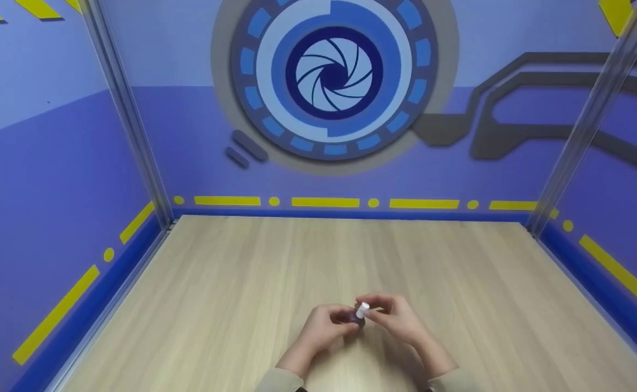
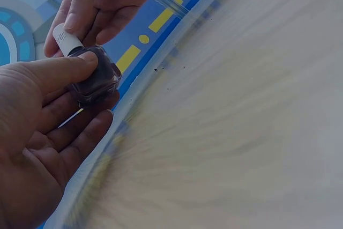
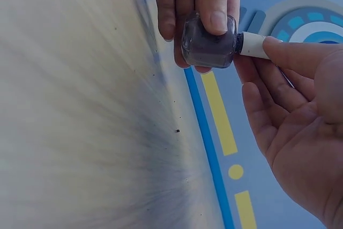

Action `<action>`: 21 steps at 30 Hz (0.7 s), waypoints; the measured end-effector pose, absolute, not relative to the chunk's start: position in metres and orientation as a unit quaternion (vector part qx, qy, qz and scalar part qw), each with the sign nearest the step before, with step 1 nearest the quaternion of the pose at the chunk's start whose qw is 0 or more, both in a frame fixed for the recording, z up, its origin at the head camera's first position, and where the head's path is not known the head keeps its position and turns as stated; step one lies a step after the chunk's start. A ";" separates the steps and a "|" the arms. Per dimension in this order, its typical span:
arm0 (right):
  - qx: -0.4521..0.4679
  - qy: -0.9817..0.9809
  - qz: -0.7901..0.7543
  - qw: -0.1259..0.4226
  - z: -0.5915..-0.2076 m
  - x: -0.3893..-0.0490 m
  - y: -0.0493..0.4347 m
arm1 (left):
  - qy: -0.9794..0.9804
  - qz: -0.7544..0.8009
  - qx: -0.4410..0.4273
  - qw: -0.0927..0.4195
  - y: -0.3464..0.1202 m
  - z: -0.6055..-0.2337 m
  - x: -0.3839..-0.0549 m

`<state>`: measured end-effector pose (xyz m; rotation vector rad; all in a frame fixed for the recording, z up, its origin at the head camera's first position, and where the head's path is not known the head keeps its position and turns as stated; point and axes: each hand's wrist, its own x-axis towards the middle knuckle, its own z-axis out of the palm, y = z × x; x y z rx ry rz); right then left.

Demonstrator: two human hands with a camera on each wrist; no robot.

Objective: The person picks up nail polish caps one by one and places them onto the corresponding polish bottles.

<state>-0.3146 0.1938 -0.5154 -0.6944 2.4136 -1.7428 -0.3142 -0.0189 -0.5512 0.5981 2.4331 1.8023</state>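
A small nail polish bottle point(image 3: 206, 46) of clear glass with dark purple contents is held between both hands, near the front of the table. My left hand point(image 1: 321, 326) grips its glass body, the thumb pressed on one face and fingers behind it. The white cap point(image 2: 67, 40) sits on the bottle's neck and tilts up to the right in the head view. My right hand point(image 1: 397, 317) pinches that cap between thumb and fingers. In the right wrist view a dark ring of neck shows between cap and glass.
The light wood table point(image 1: 275, 261) spreads out beyond the hands. A blue back wall point(image 1: 188, 136) with a round printed emblem closes off its far edge. Side panels stand left and right, with metal posts point(image 1: 133, 120) at the corners.
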 end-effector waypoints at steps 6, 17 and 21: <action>-0.221 0.796 -0.563 0.037 -0.514 -0.315 0.193 | 0.787 0.585 0.194 0.026 -0.019 -0.551 -0.315; -0.194 0.814 -0.546 0.036 -0.516 -0.316 0.193 | 0.786 0.586 0.195 0.024 -0.019 -0.550 -0.312; -0.186 0.818 -0.543 0.034 -0.518 -0.317 0.192 | 0.788 0.584 0.194 0.020 -0.019 -0.550 -0.312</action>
